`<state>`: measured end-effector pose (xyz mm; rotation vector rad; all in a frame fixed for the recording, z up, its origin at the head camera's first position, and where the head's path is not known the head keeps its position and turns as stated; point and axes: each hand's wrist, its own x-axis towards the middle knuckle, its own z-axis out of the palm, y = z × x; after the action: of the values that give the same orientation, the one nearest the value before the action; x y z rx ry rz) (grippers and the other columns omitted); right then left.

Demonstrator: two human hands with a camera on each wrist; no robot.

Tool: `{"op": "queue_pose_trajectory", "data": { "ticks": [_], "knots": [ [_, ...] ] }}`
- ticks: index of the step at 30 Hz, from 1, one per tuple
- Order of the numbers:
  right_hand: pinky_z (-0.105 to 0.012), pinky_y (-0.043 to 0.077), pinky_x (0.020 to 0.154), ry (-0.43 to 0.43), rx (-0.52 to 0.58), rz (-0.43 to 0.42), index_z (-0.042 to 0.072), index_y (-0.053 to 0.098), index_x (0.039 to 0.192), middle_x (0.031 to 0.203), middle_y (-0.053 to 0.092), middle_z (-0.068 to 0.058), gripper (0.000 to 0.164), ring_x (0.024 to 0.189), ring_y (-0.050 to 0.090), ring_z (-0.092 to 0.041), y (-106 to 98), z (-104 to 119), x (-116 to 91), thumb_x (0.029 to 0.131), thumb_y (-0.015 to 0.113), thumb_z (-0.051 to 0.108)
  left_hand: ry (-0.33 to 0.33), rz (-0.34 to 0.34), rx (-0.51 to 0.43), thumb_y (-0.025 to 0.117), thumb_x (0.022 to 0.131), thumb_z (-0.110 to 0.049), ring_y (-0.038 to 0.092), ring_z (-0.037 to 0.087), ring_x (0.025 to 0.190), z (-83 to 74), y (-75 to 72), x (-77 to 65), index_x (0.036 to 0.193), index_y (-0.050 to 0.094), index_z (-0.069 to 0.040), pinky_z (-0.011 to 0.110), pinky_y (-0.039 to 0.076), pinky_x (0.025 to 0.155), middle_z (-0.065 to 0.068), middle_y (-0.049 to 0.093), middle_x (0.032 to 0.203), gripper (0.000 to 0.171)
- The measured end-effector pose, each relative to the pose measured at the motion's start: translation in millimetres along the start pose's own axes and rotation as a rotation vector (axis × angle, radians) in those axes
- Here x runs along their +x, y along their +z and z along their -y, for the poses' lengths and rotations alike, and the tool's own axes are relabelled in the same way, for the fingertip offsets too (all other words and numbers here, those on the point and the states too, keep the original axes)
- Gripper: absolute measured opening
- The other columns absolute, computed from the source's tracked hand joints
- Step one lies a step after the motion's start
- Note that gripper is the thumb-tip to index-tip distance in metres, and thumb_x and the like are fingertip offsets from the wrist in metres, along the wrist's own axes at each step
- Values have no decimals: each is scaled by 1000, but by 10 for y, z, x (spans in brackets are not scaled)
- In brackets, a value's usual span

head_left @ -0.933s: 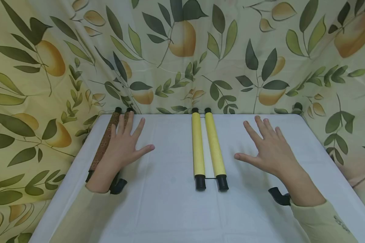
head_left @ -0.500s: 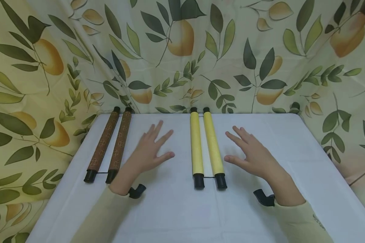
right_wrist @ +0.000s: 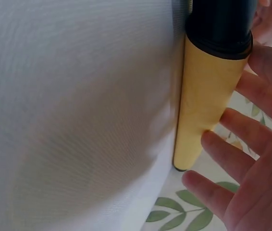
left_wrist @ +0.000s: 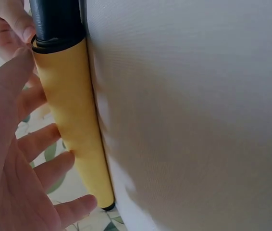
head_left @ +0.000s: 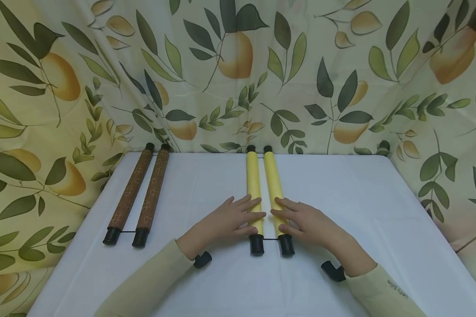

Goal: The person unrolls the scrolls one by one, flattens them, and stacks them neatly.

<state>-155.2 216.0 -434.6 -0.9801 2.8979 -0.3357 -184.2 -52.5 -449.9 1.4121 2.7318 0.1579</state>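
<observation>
A yellow scroll lies in the middle of the white table, its two rolls side by side. My left hand (head_left: pixel 228 220) is over the lower part of the left roll (head_left: pixel 253 171), fingers extended across it. Mirroring it, my right hand (head_left: pixel 313 222) has its fingertips over the lower part of the right roll (head_left: pixel 273 174). In the left wrist view, spread fingers (left_wrist: pixel 54 168) lie along the side of the yellow roll (left_wrist: pixel 71 96), near its black end knob (left_wrist: pixel 56 19). The right wrist view has the fingers (right_wrist: pixel 227 151) spread beside the other yellow roll (right_wrist: pixel 208 86).
A brown patterned scroll (head_left: pixel 128 193), also two rolls with black knobs, lies at the left of the white table (head_left: pixel 341 189). Behind the table hangs a curtain (head_left: pixel 206 66) printed with leaves and fruit. Both sleeves have black wrist mounts (head_left: pixel 333 270).
My left hand has moved right from over the brown scroll to the yellow one. The right hand has come in leftward and nearer to me, onto the right roll. Both scrolls stay in place.
</observation>
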Motion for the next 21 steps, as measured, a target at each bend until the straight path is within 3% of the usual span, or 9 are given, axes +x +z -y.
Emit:
{"op": "queue_pose_trajectory", "data": {
  "ticks": [7,15,21],
  "knots": [
    [-45,38,97,-57,-63,-39,27,59,124,143,39,2,40,129,37,-23,25,16,23,89,52,47,2,-28,14,32,92,-59,19,24,138,9,-32,-47,130,49,-30,55,23,103,-3,26,149,51],
    [-42,40,94,-74,-132,-60,30,64,116,138,43,0,33,120,46,-22,10,-8,0,89,53,46,-2,5,25,36,91,-58,25,23,135,3,-74,-69,135,44,-37,54,24,104,-4,32,146,49],
    [-40,43,91,-97,-125,-71,26,64,115,136,46,0,33,116,50,-21,-9,-17,-17,90,52,44,4,-28,31,37,90,-58,25,24,135,19,-79,-92,128,52,-34,55,24,103,-3,33,146,47]
  ]
}}
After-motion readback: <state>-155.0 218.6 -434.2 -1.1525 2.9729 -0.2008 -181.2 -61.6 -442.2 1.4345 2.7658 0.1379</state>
